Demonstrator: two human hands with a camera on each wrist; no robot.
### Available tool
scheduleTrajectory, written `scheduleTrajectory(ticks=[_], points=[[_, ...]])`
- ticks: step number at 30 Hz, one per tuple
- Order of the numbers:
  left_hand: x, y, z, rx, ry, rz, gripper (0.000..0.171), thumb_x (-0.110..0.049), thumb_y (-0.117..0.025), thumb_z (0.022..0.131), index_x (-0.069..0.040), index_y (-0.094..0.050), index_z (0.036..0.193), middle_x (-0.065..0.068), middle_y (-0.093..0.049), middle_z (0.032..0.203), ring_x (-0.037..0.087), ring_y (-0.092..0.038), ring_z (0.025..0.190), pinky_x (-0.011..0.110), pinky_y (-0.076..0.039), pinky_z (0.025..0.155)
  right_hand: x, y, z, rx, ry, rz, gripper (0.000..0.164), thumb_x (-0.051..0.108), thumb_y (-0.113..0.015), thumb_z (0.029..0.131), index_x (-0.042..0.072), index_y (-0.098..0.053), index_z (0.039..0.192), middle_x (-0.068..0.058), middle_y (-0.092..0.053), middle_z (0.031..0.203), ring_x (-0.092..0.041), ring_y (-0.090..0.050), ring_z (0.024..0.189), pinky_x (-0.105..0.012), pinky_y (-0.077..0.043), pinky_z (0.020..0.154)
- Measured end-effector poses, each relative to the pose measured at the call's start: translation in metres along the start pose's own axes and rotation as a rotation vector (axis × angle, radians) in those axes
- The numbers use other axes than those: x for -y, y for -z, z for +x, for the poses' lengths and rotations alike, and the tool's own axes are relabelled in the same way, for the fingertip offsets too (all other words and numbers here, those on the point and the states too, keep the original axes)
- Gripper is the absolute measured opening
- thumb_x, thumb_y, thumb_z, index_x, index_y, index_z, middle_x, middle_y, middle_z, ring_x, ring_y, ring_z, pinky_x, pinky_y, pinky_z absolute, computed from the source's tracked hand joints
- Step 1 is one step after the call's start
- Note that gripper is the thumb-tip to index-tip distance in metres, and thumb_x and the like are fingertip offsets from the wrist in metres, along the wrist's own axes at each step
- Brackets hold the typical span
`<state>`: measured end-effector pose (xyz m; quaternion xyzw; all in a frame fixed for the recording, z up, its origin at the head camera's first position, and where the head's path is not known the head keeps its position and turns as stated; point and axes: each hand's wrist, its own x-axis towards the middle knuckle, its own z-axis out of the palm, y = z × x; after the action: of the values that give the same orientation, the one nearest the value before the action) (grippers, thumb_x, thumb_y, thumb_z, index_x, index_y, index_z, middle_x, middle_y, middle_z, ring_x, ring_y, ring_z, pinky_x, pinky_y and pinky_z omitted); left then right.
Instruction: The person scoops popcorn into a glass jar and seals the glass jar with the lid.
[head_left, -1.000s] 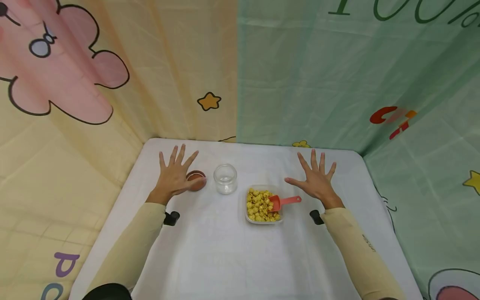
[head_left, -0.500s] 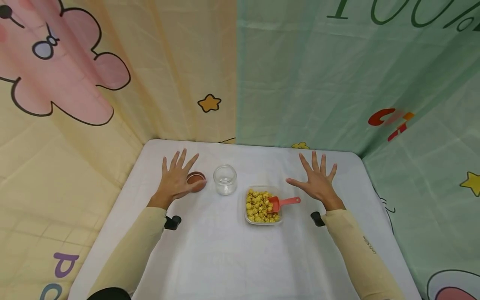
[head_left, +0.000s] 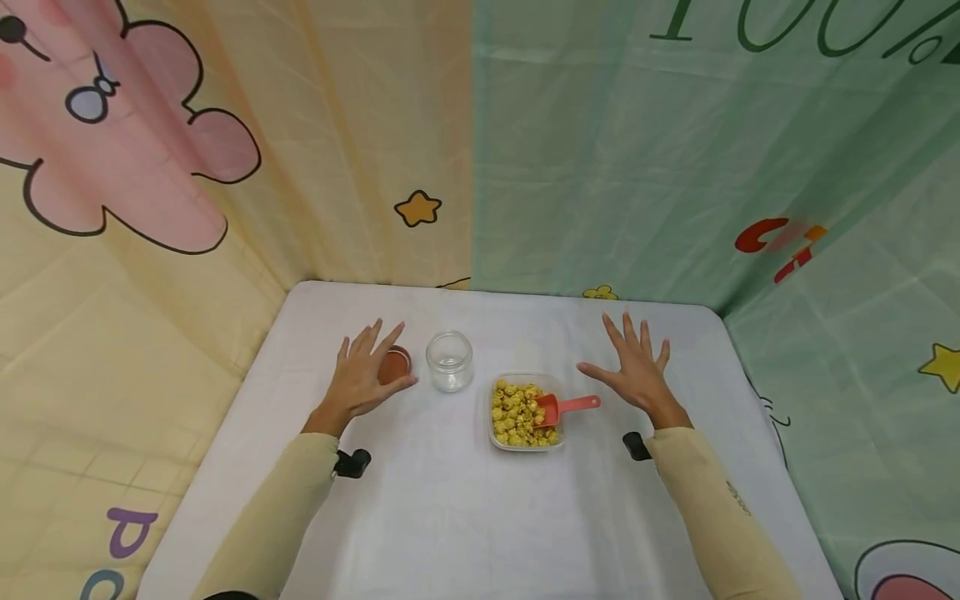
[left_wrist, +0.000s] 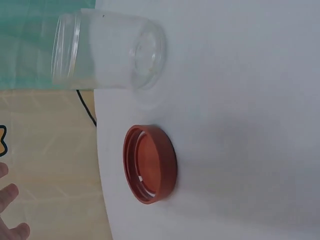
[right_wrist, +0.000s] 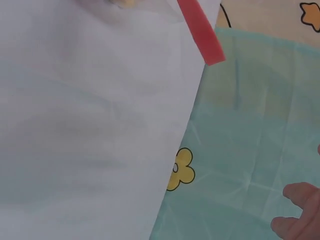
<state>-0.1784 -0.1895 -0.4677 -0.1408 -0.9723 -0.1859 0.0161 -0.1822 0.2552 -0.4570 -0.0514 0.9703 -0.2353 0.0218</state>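
Note:
In the head view my left hand [head_left: 358,382] hovers over the left part of the table, thumb and fingers spread on either side of a brown-red screw lid [head_left: 395,367]. Seen from the left wrist, the lid [left_wrist: 159,165] lies inside up on the cloth, and the fingertips are apart from it. Just right of it stands a clear jar [head_left: 450,367], upright and uncovered. My right hand [head_left: 637,379], fingers spread and holding nothing, is above the table to the right of the red scoop [head_left: 581,403]. The scoop's bowl rests in caramel-coloured popcorn [head_left: 513,414].
A square clear tub [head_left: 525,448] holds the popcorn near the table's middle. White cloth covers the table [head_left: 465,525]. Printed curtains [head_left: 360,167] rise behind its far edge and along both sides. A dark camera mount [head_left: 352,463] sits at the left wrist.
My left hand has come down and slightly nearer, its fingers drawing closer together around the lid. The right hand has shifted slightly nearer. Lid, jar, tub and scoop stay in place.

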Motion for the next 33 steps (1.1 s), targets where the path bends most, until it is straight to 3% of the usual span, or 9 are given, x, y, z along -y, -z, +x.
scheduleTrajectory(ticks=[11,18,27,33], points=[[-0.004,-0.025,-0.010,-0.049,-0.028,-0.180,0.093,-0.056,-0.069,0.078,-0.021,-0.026,0.153,0.023,-0.021,0.156,0.047,-0.027,0.137,0.070,-0.025,0.107,-0.014,-0.016,-0.006,-0.009,-0.035,0.113,0.108,0.062,-0.065,0.080,0.017,-0.004,0.156,-0.021,-0.005,0.160,-0.047,-0.001,0.143,-0.072,0.009,0.108],[-0.006,-0.043,-0.018,-0.040,-0.021,-0.232,0.095,-0.053,-0.073,0.077,-0.020,-0.026,0.153,0.022,-0.024,0.156,0.043,-0.026,0.140,0.071,-0.028,0.105,-0.022,-0.026,-0.013,-0.015,-0.032,0.206,0.105,0.048,-0.073,0.081,0.017,-0.007,0.156,-0.019,-0.012,0.159,-0.045,-0.010,0.143,-0.070,-0.002,0.110],[-0.009,-0.059,-0.028,-0.064,-0.023,-0.319,0.096,-0.049,-0.077,0.075,-0.019,-0.028,0.153,0.018,-0.031,0.154,0.039,-0.028,0.140,0.065,-0.029,0.108,-0.027,-0.035,-0.019,0.032,-0.068,0.336,0.107,0.052,-0.075,0.078,0.027,-0.006,0.156,-0.014,-0.012,0.160,-0.043,-0.013,0.144,-0.074,-0.013,0.108],[-0.012,-0.072,-0.035,-0.070,-0.036,-0.379,0.095,-0.045,-0.079,0.074,-0.017,-0.031,0.151,0.015,-0.035,0.152,0.037,-0.031,0.139,0.062,-0.029,0.110,-0.029,-0.042,-0.024,0.026,-0.033,0.393,0.104,0.043,-0.078,0.078,0.023,-0.012,0.156,-0.013,-0.022,0.158,-0.040,-0.019,0.143,-0.070,-0.019,0.108]])
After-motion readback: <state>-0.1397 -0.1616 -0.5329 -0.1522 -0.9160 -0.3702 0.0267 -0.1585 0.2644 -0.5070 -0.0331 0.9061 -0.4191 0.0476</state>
